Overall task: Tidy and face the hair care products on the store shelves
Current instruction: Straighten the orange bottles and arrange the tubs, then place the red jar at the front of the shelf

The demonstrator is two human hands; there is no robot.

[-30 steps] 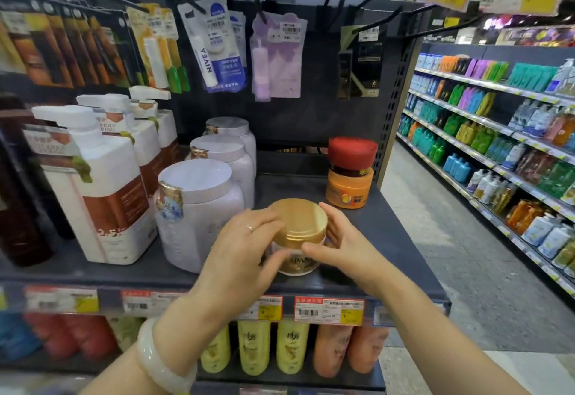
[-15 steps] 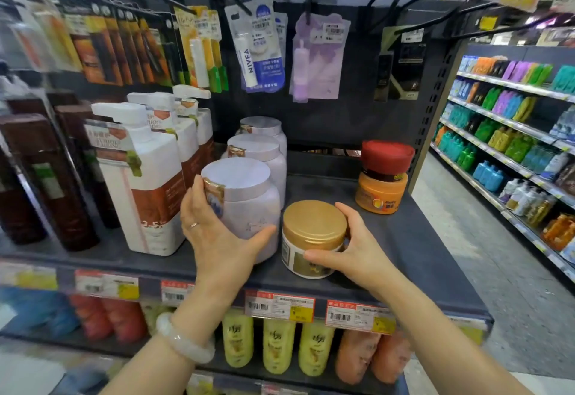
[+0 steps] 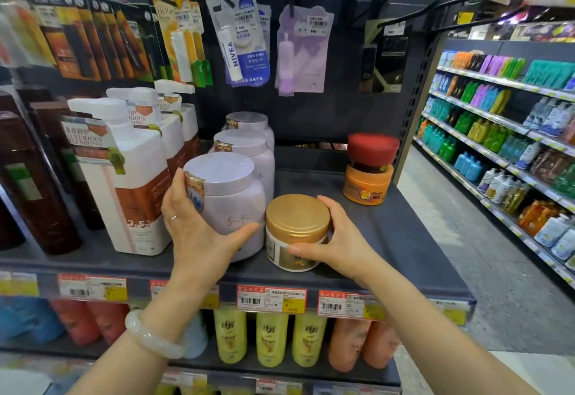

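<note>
So the gold-lidded jar (image 3: pixel 297 233) sits upright near the front edge of the dark shelf (image 3: pixel 404 239), right hand (image 3: pixel 339 239) curled round its side, just beside the big white jar (image 3: pixel 230 204) that the left hand (image 3: pixel 193 226) cups, possibly touching it, white pump bottles (image 3: pixel 124 176) further left.

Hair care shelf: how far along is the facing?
Looks done: the white pump bottles stand in a row at the shelf front. In hand: the left hand grips the front white jar; the right hand holds the gold-lid jar, set close beside it near the front edge. Probably left: the red-lid jar stacked on the orange jar sits further back.
</note>
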